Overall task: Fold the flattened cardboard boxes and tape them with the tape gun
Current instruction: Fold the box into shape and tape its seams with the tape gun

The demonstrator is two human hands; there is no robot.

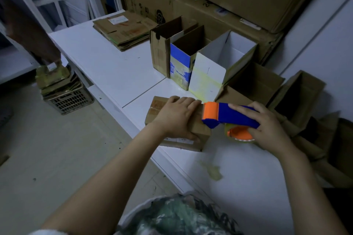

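Where the left hand (176, 118) rests, the box (155, 108) lies beneath.

White table (114, 66) carries flattened cardboard stack (124, 30), three open boxes (180, 66), one closed box (202, 134).

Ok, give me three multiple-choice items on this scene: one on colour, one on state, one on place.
1. The body of the tape gun is: A green, B blue, C black.
2. The top of the white box is: A taped shut, B open, C crushed.
3. The left hand rests on: A the small brown box, B the tape gun, C the white box.
Key: B, blue with an orange roller; B, its white inside shows; A, it lies flat on that box's top.
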